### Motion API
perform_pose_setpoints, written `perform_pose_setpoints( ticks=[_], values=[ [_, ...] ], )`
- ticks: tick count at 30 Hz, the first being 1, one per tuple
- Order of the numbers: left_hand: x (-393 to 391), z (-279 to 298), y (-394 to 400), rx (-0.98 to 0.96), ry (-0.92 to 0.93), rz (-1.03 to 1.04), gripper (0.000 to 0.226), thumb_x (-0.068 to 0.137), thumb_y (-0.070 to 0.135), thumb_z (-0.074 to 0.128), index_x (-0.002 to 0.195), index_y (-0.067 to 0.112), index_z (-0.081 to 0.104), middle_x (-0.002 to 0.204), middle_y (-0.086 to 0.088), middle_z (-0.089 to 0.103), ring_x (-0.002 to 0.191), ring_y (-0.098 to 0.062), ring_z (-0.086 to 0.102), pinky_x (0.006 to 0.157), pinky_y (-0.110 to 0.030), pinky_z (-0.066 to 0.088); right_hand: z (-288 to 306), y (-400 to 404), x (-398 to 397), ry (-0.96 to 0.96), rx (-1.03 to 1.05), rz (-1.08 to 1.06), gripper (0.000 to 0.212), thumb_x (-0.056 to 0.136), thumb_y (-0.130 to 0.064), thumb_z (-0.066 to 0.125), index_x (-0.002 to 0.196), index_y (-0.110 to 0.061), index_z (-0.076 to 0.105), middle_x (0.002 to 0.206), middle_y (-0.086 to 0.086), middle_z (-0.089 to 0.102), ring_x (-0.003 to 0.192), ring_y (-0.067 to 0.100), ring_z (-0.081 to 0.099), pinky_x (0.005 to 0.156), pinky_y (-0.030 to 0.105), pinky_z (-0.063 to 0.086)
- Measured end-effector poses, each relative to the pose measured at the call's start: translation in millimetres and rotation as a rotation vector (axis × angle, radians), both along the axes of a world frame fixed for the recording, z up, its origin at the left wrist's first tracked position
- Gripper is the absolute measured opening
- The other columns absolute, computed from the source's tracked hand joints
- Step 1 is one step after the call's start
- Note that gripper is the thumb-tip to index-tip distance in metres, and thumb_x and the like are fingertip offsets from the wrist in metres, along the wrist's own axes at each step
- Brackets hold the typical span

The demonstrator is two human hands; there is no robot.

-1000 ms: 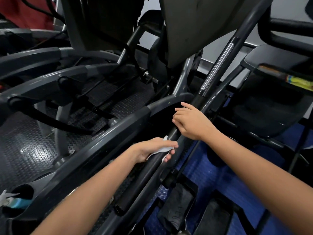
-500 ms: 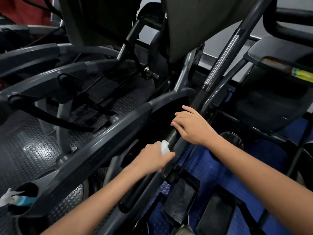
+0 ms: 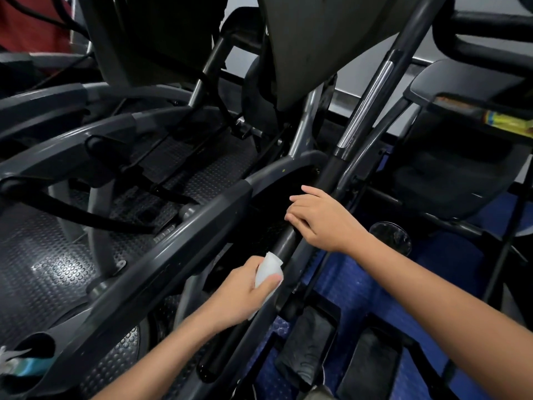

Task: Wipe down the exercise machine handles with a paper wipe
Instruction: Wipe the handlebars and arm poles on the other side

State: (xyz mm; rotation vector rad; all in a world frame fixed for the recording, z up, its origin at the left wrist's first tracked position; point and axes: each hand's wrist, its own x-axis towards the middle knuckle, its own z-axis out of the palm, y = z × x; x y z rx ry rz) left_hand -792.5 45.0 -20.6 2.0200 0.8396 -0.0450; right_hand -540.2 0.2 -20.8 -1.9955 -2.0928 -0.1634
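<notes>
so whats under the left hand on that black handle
A white paper wipe is wrapped in the left hand, pressed against the black handle. The wipe's top sticks out; the rest, and the handle beneath, is covered by the fingers.

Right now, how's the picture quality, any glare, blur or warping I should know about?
Head view: dim overall, with the dark handle and frame losing detail in shadow. Glare streaks the chrome strip and the studded floor mat. The left hand and its paper wipe look slightly soft; the right hand is sharper. Wide-angle distortion bends the rails and stretches the forearms at the edges.
</notes>
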Motion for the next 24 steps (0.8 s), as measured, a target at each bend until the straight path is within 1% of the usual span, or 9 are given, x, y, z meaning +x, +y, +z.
perform_pose_setpoints(
  ticks=[3, 6, 10, 12, 14, 17, 19, 21, 24],
  values=[
    [33, -3, 7, 0.127, 0.002, -0.012, 0.045, 0.098, 0.058, 0.047, 0.124, 0.023, 0.055, 0.106, 0.004, 0.067, 0.092, -0.010, 0.063, 0.072, -0.025, 0.044, 3, 4, 8, -0.033, 0.026, 0.003, 0.036, 0.101, -0.034, 0.041, 0.095, -0.018, 0.073, 0.102, -0.013, 0.072, 0.126, 0.010, 0.054, 0.121, 0.029, 0.017],
    [70, -8, 20, 0.162, 0.057, -0.060, 0.046, 0.100, 0.056, 0.044, 0.111, 0.013, 0.056, 0.112, -0.006, 0.058, 0.104, -0.022, 0.057, 0.082, -0.032, 0.042, 9, 8, 15, -0.076, 0.037, 0.015, 0.031, 0.099, -0.030, 0.047, 0.096, -0.015, 0.074, 0.102, -0.009, 0.072, 0.125, 0.013, 0.056, 0.121, 0.032, 0.021],
    [72, -9, 19, 0.143, 0.030, -0.054, 0.045, 0.100, 0.056, 0.042, 0.106, 0.014, 0.056, 0.106, -0.003, 0.061, 0.097, -0.020, 0.059, 0.076, -0.030, 0.041, 12, 10, 20, -0.129, 0.035, 0.026, 0.032, 0.099, -0.030, 0.046, 0.095, -0.014, 0.074, 0.100, -0.007, 0.072, 0.123, 0.015, 0.057, 0.121, 0.034, 0.021],
    [54, -5, 15, -0.010, -0.029, -0.063, 0.043, 0.101, 0.056, 0.043, 0.102, 0.017, 0.059, 0.094, 0.003, 0.068, 0.086, -0.016, 0.064, 0.075, -0.028, 0.045, 13, 11, 21, -0.155, 0.042, 0.026, 0.033, 0.100, -0.030, 0.046, 0.095, -0.014, 0.074, 0.099, -0.007, 0.071, 0.121, 0.016, 0.058, 0.122, 0.036, 0.021],
    [32, 2, 12, -0.261, -0.087, -0.063, 0.047, 0.101, 0.056, 0.044, 0.097, 0.012, 0.060, 0.080, 0.001, 0.070, 0.073, -0.017, 0.068, 0.075, -0.030, 0.051, 15, 11, 23, -0.192, 0.063, 0.019, 0.033, 0.099, -0.030, 0.046, 0.094, -0.014, 0.074, 0.097, -0.006, 0.071, 0.119, 0.018, 0.058, 0.122, 0.037, 0.019],
    [-7, 8, 9, -0.545, -0.035, -0.053, 0.056, 0.104, 0.051, 0.041, 0.112, -0.003, 0.057, 0.085, -0.005, 0.069, 0.078, -0.020, 0.069, 0.080, -0.033, 0.053, 17, 13, 26, -0.237, 0.081, 0.003, 0.033, 0.099, -0.029, 0.046, 0.092, -0.014, 0.074, 0.096, -0.005, 0.071, 0.117, 0.019, 0.059, 0.122, 0.037, 0.018],
    [-26, 12, 2, -0.597, -0.003, -0.055, 0.056, 0.104, 0.051, 0.040, 0.116, -0.002, 0.055, 0.088, -0.006, 0.069, 0.081, -0.021, 0.070, 0.083, -0.035, 0.053, 15, 15, 26, -0.243, 0.079, -0.007, 0.035, 0.099, -0.030, 0.043, 0.091, -0.015, 0.074, 0.094, -0.007, 0.071, 0.116, 0.019, 0.060, 0.122, 0.037, 0.019],
    [-27, 11, -2, -0.473, 0.009, -0.042, 0.051, 0.103, 0.053, 0.042, 0.110, 0.005, 0.057, 0.085, 0.000, 0.069, 0.077, -0.013, 0.068, 0.081, -0.032, 0.053, 11, 14, 22, -0.225, 0.091, -0.011, 0.036, 0.099, -0.031, 0.042, 0.088, -0.017, 0.072, 0.089, -0.008, 0.071, 0.113, 0.018, 0.061, 0.121, 0.037, 0.020],
    [-3, 12, -2, -0.070, 0.082, -0.059, 0.041, 0.100, 0.055, 0.045, 0.103, 0.015, 0.055, 0.093, 0.006, 0.065, 0.079, -0.004, 0.062, 0.078, -0.027, 0.049, 4, 12, 15, -0.178, 0.122, 0.008, 0.035, 0.099, -0.032, 0.042, 0.083, -0.019, 0.071, 0.084, -0.010, 0.070, 0.108, 0.016, 0.062, 0.119, 0.036, 0.022]
  ],
)
